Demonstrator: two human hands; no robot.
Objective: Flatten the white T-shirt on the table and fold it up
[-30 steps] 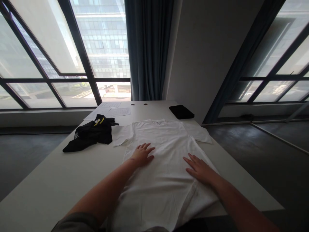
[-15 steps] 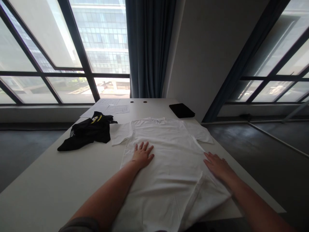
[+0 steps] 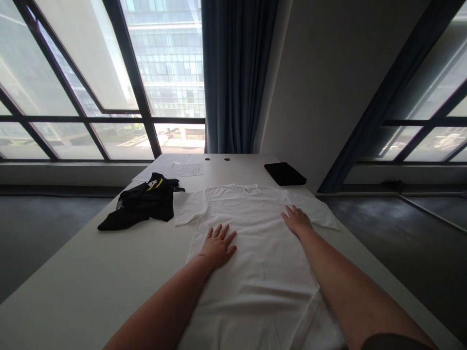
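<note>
A white T-shirt (image 3: 251, 253) lies spread on the white table, its collar toward the far end and its sleeves out to both sides. My left hand (image 3: 219, 247) rests flat on the left part of the shirt's body, fingers spread. Farther up, near the base of the right sleeve, my right hand (image 3: 296, 219) lies on the fabric with its fingers extended. Neither hand grips the cloth. Soft creases cross the shirt's lower body, and my right forearm covers part of its right side.
Left of the shirt lies a crumpled black garment (image 3: 146, 204) with yellow marks. Papers (image 3: 186, 169) are at the table's far left, and a folded black item (image 3: 285, 173) sits at the far right. The white table (image 3: 87, 277) has its far end by a curtain (image 3: 237, 78) and windows.
My right hand has moved from the shirt's right edge up and inward, to near the right sleeve. My left hand stays on the shirt. The view has shifted slightly.
</note>
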